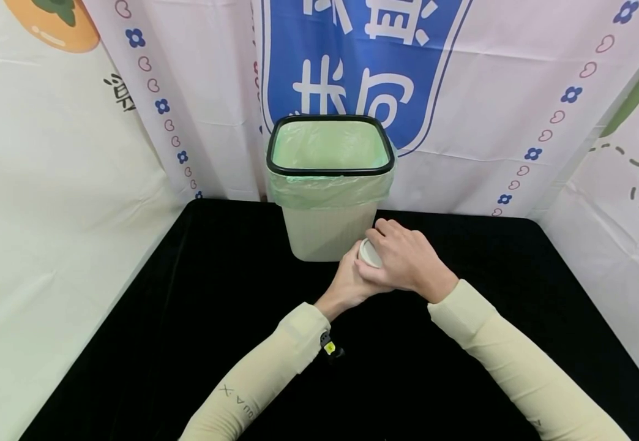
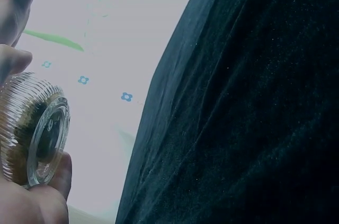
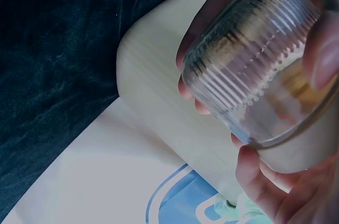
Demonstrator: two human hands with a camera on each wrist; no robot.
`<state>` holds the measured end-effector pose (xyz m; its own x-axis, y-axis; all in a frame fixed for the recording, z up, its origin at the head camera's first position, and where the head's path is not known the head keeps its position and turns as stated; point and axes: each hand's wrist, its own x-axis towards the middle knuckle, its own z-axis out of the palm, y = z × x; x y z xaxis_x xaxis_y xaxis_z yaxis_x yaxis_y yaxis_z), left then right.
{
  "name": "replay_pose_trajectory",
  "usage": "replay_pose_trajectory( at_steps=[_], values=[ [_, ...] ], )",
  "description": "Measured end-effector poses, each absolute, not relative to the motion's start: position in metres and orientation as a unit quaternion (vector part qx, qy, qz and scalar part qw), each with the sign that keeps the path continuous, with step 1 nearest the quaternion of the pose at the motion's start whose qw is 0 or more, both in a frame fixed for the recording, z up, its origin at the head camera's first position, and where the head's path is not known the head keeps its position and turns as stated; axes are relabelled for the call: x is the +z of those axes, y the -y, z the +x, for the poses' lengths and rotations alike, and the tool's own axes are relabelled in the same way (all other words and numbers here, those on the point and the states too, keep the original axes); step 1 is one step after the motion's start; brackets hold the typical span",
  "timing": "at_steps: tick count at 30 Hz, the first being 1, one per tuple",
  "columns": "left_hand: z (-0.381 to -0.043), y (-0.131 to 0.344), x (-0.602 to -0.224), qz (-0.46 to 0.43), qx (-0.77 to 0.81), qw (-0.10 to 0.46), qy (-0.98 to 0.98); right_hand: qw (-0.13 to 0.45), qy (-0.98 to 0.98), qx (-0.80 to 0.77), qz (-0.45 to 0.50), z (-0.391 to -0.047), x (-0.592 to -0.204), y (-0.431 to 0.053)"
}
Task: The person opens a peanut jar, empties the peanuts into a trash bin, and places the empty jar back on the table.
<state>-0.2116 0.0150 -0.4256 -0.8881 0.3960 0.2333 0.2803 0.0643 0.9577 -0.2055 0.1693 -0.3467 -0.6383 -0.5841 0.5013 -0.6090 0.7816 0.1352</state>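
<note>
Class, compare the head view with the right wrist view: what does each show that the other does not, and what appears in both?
Only the head view: the open mouth of the bin and the flower-and-heart border.

Only the right wrist view: the ribbed side of the glass jar, with brownish patches showing through it.

Both: the pale lid, parts of the left hand and the right hand, the bin's outside, the black cloth and part of the blue print.

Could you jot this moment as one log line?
left hand: holds jar | right hand: grips lid | lid: on jar | bin: upright, beyond hands
</note>
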Motion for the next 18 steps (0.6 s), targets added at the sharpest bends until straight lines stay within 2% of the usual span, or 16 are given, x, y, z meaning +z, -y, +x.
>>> replay_pose_trajectory(
  at_steps=[18],
  values=[
    [-0.2113, -0.0069, -0.4228, 0.252, 0.619, 0.057, -0.742, 0.251, 0.9, 0.024, 0.357, -0.2049, -0.3454, -0.1688]
  ],
)
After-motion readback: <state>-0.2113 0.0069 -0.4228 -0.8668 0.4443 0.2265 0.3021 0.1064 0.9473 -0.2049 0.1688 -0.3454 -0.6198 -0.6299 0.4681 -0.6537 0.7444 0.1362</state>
